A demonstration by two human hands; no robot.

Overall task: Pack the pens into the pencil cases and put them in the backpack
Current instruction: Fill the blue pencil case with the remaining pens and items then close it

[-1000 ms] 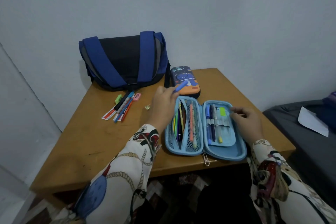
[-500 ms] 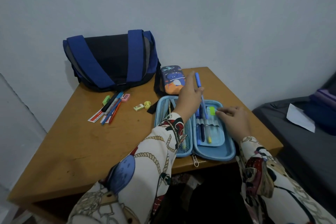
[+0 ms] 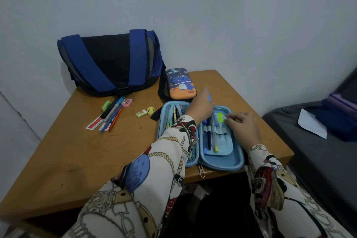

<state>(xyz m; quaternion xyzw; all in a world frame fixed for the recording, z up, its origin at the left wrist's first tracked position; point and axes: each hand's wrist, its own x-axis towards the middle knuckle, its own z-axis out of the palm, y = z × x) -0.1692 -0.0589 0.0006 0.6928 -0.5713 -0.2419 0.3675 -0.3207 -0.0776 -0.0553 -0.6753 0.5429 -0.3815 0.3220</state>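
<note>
Erasers (image 3: 141,113), sharpener (image 3: 151,110), table (image 3: 81,152)

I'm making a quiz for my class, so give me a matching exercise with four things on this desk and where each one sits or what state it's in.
Things:
1. Blue and black fabric backpack
2. Closed hard pencil case with a space cartoon print
3. Open light blue zip pencil case
4. Loose bundle of pens and markers

Places or states:
A. Lying open at the desk's near edge
B. At the back of the wooden desk against the wall
C. Loose on the desk in front of the backpack
D. Shut, just beyond the open case

Pairs: 1-B, 2-D, 3-A, 4-C
</note>
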